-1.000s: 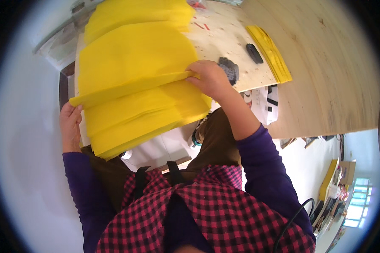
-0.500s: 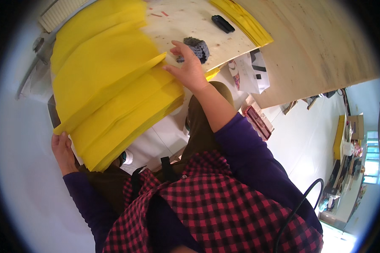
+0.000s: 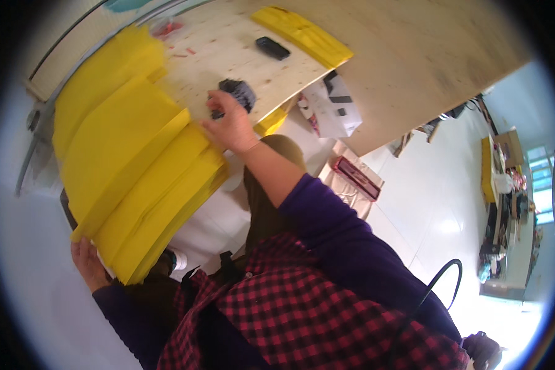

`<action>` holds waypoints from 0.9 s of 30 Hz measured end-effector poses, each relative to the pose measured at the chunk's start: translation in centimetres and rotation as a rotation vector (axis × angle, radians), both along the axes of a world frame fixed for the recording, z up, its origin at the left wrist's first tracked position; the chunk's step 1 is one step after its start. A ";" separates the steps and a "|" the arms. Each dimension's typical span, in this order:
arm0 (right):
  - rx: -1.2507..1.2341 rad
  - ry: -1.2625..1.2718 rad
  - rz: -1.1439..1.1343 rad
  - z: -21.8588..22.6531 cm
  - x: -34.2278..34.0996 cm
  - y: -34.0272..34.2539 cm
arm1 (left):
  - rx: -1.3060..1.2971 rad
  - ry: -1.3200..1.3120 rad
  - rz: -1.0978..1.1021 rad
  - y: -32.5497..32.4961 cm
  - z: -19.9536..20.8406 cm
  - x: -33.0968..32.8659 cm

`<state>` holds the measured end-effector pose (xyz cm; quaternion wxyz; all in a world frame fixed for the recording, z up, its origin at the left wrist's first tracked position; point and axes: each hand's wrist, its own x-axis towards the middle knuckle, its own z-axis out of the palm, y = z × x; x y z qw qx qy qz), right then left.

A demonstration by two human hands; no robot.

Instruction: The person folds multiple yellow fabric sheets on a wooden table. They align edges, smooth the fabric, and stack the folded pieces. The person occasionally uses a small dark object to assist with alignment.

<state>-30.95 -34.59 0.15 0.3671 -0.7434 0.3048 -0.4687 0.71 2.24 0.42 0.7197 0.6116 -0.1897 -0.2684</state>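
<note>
The yellow sheets (image 3: pixel 120 148) lie layered along the left part of the wooden surface (image 3: pixel 206 65), the left hand (image 3: pixel 90 265) at their near-left corner, whether pinching I cannot tell, while the right hand (image 3: pixel 230 125), thumb and fingers spread wide, is just beside their right edge, near a dark grey cloth (image 3: pixel 243 94).
</note>
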 end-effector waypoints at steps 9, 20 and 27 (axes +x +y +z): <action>0.058 -0.095 -0.064 0.2 -1.4 0.3 | -0.052 0.046 -0.053 -0.1 -0.3 0.0; -0.028 -0.154 -0.129 1.2 -5.1 0.9 | 0.066 -0.002 -0.030 0.3 -1.2 1.8; -0.268 0.199 -0.151 2.4 -10.8 4.5 | 0.003 0.011 0.004 -1.3 1.0 -1.8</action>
